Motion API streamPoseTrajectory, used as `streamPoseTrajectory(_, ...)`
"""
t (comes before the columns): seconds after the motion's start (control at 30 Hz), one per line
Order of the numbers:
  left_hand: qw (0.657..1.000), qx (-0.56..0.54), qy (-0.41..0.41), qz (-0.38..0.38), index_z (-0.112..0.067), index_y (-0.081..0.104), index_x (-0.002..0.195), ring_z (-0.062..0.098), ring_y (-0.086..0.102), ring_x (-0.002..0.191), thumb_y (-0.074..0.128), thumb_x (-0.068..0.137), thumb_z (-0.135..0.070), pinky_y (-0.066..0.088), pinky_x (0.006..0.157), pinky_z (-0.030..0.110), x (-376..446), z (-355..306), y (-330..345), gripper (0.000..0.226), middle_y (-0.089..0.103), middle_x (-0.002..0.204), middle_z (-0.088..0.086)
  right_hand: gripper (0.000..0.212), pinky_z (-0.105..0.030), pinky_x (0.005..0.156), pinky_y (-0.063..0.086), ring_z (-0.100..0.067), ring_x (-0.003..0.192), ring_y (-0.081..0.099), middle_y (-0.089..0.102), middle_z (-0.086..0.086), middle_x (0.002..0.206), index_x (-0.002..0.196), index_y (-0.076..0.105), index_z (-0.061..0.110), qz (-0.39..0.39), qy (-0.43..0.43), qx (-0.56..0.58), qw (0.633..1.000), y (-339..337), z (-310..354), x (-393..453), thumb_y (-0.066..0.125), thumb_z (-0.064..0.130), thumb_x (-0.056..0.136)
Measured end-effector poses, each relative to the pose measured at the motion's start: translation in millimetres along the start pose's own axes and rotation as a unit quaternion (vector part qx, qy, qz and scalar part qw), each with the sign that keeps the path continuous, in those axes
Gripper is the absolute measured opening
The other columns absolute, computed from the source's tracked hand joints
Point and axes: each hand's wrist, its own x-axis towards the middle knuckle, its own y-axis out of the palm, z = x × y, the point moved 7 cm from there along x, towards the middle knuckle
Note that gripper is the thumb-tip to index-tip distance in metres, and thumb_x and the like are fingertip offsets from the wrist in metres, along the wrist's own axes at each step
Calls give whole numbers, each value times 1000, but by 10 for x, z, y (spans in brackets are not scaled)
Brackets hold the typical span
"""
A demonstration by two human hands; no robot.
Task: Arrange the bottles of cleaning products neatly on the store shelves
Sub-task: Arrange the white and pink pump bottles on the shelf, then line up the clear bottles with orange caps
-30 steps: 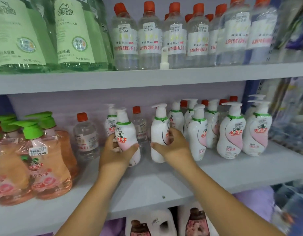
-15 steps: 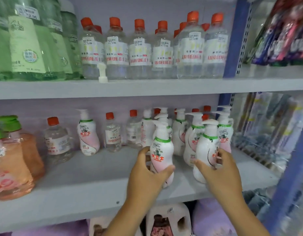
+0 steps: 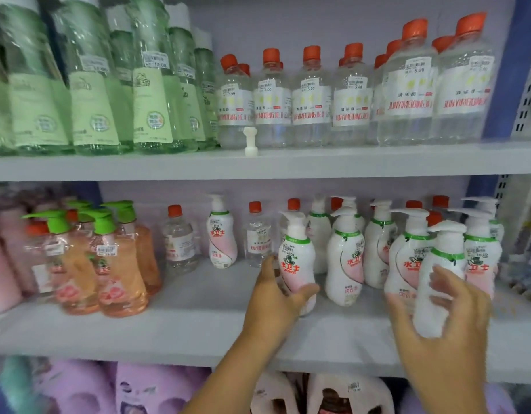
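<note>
On the middle shelf [image 3: 198,330] my left hand [image 3: 273,300] grips a white pump bottle with a pink label [image 3: 297,264], which stands upright. My right hand [image 3: 443,318] wraps around another white pump bottle [image 3: 437,282] at the front right, its plain back facing me. Behind them stand several more white pump bottles [image 3: 345,258] in a loose cluster. One lone white pump bottle [image 3: 222,237] stands further left at the back, between small clear bottles with red caps [image 3: 179,237].
Orange pump bottles with green heads [image 3: 109,264] crowd the left of the middle shelf. The upper shelf [image 3: 258,162] carries tall green bottles [image 3: 88,85], clear red-capped bottles [image 3: 312,100] and a loose white pump part [image 3: 250,141]. A blue upright [image 3: 503,70] bounds the right. Purple packs [image 3: 150,389] lie below.
Both hands carried their white pump bottles rightward along the middle shelf into the cluster near the blue upright. The view then swung back left, and the right bottle now shows its back.
</note>
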Motion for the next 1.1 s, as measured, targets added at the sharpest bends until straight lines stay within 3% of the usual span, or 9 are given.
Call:
streamPoseTrajectory(0.13,992,27,19,-121,-29,47,141,14,57,124,63,73,-78,49,103,38,282,67,-784,86,60,133,-9,39,-16,91,49,-12,104,63,58,16,116,123,59,31,136,-55,149,978,627,526,-232,75,24,88)
streamPoseTrajectory(0.23,947,142,47,-285,-7,55,127,39,53,122,70,81,-52,38,101,37,496,4,-1587,66,58,127,19,37,-22,92,53,-6,108,65,65,18,113,116,61,37,230,21,198,953,1233,717,-367,73,14,89)
streamPoseTrajectory(0.3,914,239,30,-328,0,51,137,44,45,130,77,82,-33,26,104,35,673,15,-1888,70,53,137,29,36,-25,100,51,0,114,61,64,19,120,118,59,35,289,89,214,929,1714,844,-466,74,20,89)
streamPoseTrajectory(0.4,918,261,51,-295,5,25,154,50,34,141,79,80,-28,30,114,44,999,216,-1899,98,29,156,33,49,-35,101,50,-9,116,58,57,15,126,124,49,42,310,166,164,922,2436,840,-469,72,40,81)
streamPoseTrajectory(0.47,912,271,71,-300,7,19,155,55,38,138,79,81,-30,38,111,53,1147,366,-1860,102,28,156,37,59,-39,97,52,-21,113,61,60,3,122,125,52,28,278,188,98,937,2801,696,-326,67,47,72)
streamPoseTrajectory(0.63,924,205,87,-310,2,26,154,50,50,125,75,82,-27,42,107,53,1268,629,-1931,91,50,139,34,66,-46,102,47,-32,122,54,54,-15,126,133,48,4,165,170,63,970,3290,422,21,74,24,76)
streamPoseTrajectory(0.73,934,175,87,-297,2,42,145,45,58,107,78,78,-12,45,92,44,1301,710,-1950,77,61,118,29,78,-49,96,51,-38,115,60,58,-21,123,134,47,-2,147,168,54,973,3551,256,104,73,35,70)
streamPoseTrajectory(0.93,959,179,29,-217,-13,40,148,43,56,112,78,74,-23,51,92,48,1258,775,-1841,84,56,119,23,52,-25,77,44,-25,95,64,62,-8,107,121,51,4,138,155,23,978,3552,179,19,79,13,77)
streamPoseTrajectory(1.1,986,116,0,-119,-30,48,135,28,61,113,70,60,-55,57,90,47,1012,752,-1777,82,62,123,6,72,-42,108,45,-29,132,48,46,-10,142,142,39,14,213,158,1,964,3373,375,-330,76,30,82)
